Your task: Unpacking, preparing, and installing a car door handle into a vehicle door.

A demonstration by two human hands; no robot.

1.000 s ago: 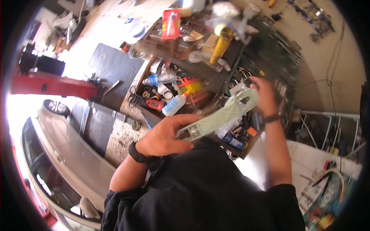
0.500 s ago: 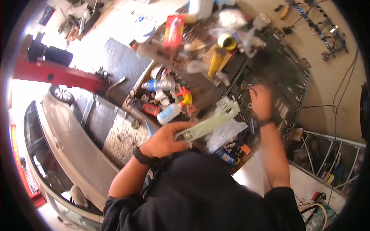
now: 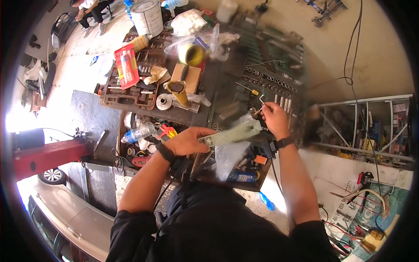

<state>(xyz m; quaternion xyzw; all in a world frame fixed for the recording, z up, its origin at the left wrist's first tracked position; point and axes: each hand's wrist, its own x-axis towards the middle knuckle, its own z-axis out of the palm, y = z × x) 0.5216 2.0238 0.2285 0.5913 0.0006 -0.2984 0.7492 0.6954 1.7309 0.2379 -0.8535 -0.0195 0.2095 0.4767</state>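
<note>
My left hand (image 3: 188,140) is closed round the near end of a long, pale green, translucent plastic part (image 3: 235,133). The part points right across the bench and is smeared by motion. Just past its far end, my right hand (image 3: 276,120) pinches a thin bent metal rod (image 3: 262,100) that looks like a hex key. Its hooked tip sticks up above the fingertips; whether it touches the part I cannot tell. Behind the right hand lies a dark green socket set case (image 3: 279,65) with rows of sockets. Under the plastic part is a clear plastic bag (image 3: 229,162).
On the bench's left are a brown tool case (image 3: 126,101), a red blister pack (image 3: 126,65) and a yellow cylinder (image 3: 178,94). Below sits an open drawer with a water bottle (image 3: 139,132). A metal rack (image 3: 362,105) stands right, a car (image 3: 72,209) lower left. A person sits far off.
The whole view has turned, and the bench now sits differently in it. My right hand has come from over the socket case closer to the plastic part's far end. My left hand keeps its hold.
</note>
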